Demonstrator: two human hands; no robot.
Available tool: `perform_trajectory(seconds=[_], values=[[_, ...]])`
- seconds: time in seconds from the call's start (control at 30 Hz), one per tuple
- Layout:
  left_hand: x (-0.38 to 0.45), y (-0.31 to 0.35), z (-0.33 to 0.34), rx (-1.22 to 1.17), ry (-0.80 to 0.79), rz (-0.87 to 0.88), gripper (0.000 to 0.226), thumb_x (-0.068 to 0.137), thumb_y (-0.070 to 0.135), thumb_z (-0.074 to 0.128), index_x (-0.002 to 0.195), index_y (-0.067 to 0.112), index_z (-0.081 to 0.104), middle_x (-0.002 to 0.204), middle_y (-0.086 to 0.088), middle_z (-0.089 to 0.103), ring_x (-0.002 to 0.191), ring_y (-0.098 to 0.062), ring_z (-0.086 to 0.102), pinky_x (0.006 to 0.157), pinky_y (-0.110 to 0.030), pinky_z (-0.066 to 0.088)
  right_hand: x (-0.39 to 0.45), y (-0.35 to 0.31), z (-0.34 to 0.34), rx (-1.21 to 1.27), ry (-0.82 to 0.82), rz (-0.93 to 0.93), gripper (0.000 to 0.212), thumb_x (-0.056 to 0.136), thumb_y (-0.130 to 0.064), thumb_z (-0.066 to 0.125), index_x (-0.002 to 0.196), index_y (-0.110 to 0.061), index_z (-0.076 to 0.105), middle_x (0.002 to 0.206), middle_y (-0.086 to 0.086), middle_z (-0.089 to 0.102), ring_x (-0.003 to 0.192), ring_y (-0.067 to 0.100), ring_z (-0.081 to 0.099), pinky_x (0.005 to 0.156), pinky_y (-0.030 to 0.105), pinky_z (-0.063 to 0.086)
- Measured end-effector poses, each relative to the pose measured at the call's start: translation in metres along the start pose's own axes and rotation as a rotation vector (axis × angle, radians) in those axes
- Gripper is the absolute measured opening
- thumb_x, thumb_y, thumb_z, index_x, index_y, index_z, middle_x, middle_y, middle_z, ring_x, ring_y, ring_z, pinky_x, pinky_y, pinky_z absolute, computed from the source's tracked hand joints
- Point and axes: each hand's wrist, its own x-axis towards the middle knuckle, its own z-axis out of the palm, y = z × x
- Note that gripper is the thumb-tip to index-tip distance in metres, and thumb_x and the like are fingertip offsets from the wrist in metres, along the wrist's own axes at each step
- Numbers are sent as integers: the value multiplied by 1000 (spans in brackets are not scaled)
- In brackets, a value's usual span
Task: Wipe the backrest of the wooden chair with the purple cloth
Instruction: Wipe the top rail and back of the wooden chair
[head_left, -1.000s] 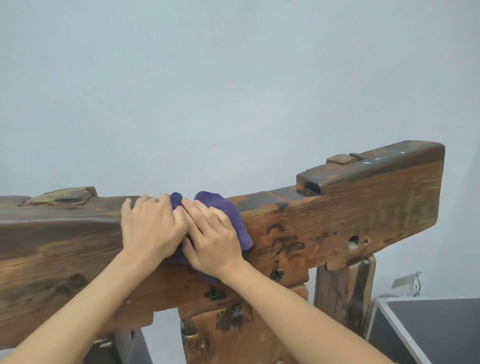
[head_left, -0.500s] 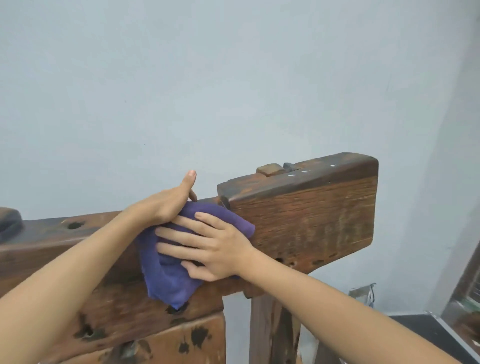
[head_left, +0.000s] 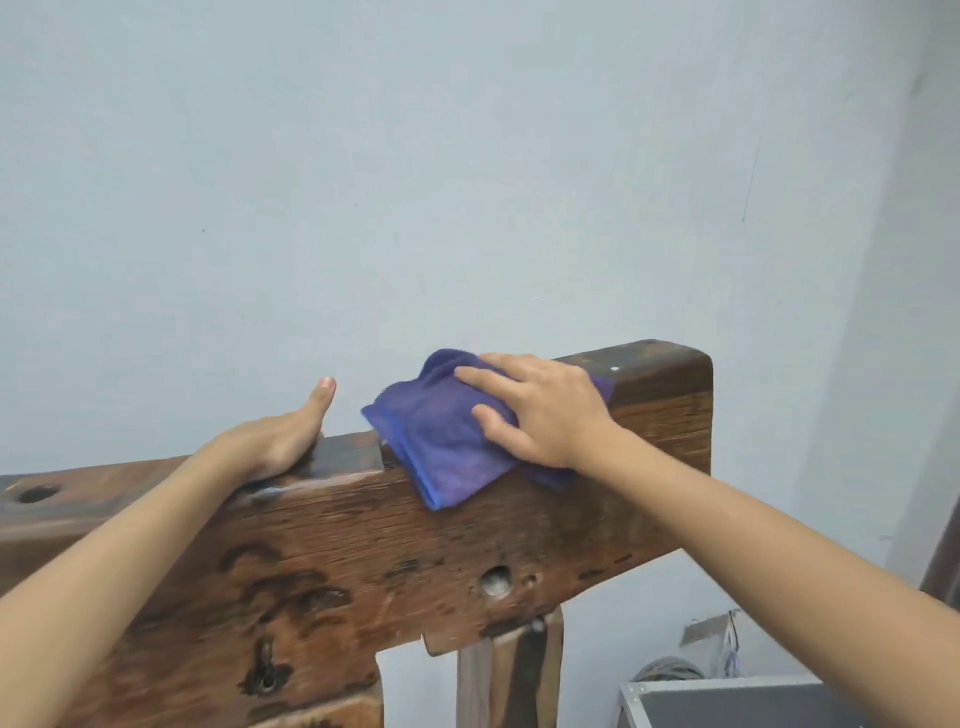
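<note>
The chair's dark wooden backrest (head_left: 332, 561) runs across the lower half of the view, with a raised block at its right end. A folded purple cloth (head_left: 441, 441) lies draped over the top edge of that raised part. My right hand (head_left: 545, 410) presses flat on the cloth, fingers spread, thumb on its front. My left hand (head_left: 280, 441) rests palm-down on the lower top edge just left of the cloth, apart from it, thumb pointing up.
A plain pale wall fills the background. A wooden post (head_left: 509, 675) stands under the backrest's right end. A grey metal-edged case (head_left: 727, 706) sits at the bottom right, with cables (head_left: 670, 670) and a small box (head_left: 711, 629) behind it.
My right hand has slid the cloth up and to the right onto the raised end. My left hand has let go of the cloth and now rests on the bare wood.
</note>
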Motion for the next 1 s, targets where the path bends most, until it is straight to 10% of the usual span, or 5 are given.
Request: perform_trajectory(seconds=[0.23, 0.4, 0.57, 0.83, 1.0], values=[[-2, 3, 1, 153, 42, -23, 108, 84, 79, -11, 143, 15, 54, 156, -13, 45, 141, -34, 42, 111, -43, 28, 9, 156, -41, 52, -536, 613, 42, 98, -43, 36, 132, -52, 60, 147, -8, 58, 132, 27, 52, 109, 46, 42], [-1, 1, 2, 193, 43, -22, 100, 89, 76, -7, 139, 17, 55, 153, -9, 48, 138, -29, 45, 110, -42, 31, -1, 195, -30, 569, -432, 894, 36, 98, -32, 46, 125, -35, 69, 140, -5, 61, 124, 19, 57, 106, 36, 41], [4, 4, 2, 235, 24, -27, 94, 90, 78, 2, 147, 19, 48, 158, -5, 43, 143, -28, 41, 114, -44, 31, -39, 197, -24, 809, -179, 1234, 39, 88, -47, 45, 82, -16, 68, 92, 13, 72, 81, 27, 65, 80, 43, 47], [4, 3, 5, 260, 63, 10, 56, 96, 67, 30, 102, 20, 61, 133, -11, 64, 112, -30, 58, 104, -44, 44, -63, 146, -30, 185, -3, 981, 50, 103, -36, 18, 97, -8, 59, 118, 20, 63, 109, 40, 56, 87, 45, 42], [-7, 8, 5, 243, 90, -20, 65, 98, 60, 32, 129, 11, 60, 141, -15, 58, 126, -33, 54, 102, -41, 43, -50, 110, -23, 120, -31, 864, 46, 103, -35, 26, 117, -15, 64, 142, 12, 53, 133, 34, 42, 111, 50, 35]])
